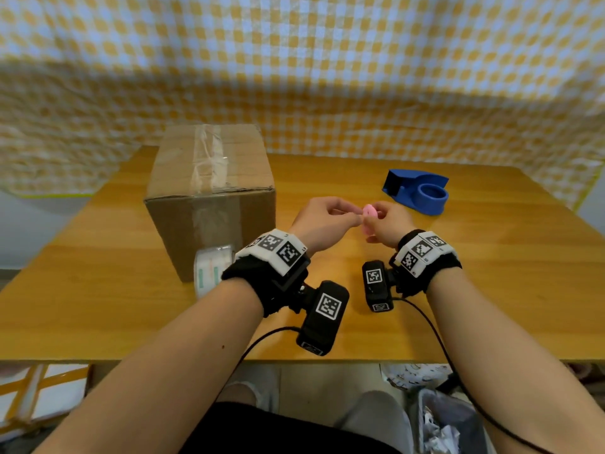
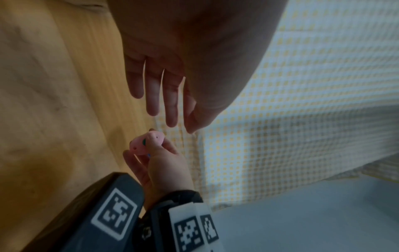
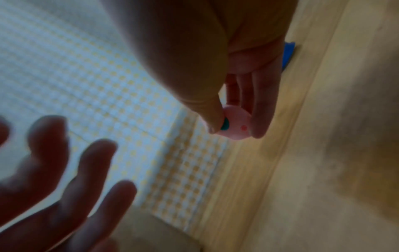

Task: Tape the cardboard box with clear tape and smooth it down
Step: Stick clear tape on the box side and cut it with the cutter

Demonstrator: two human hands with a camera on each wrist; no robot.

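Note:
The cardboard box (image 1: 209, 204) stands at the table's left, with a wrinkled strip of clear tape (image 1: 209, 152) along its top and down its front face. A roll of clear tape (image 1: 209, 271) lies against the box's near corner, partly hidden by my left wrist. Above the table's middle, my right hand (image 1: 379, 219) pinches a small pink round object (image 1: 369, 212) between thumb and fingers. In the left wrist view the pink object (image 2: 142, 145) sits just beyond my left hand (image 2: 170, 109), whose fingers hang nearly straight and hold nothing. My left hand (image 1: 340, 213) nearly touches the object.
A blue tape dispenser (image 1: 415, 190) sits at the right rear of the wooden table (image 1: 474, 273). A yellow-and-white checked cloth (image 1: 327, 77) hangs behind. Below the table's front edge, a bin of crumpled paper (image 1: 442, 427) is at the right.

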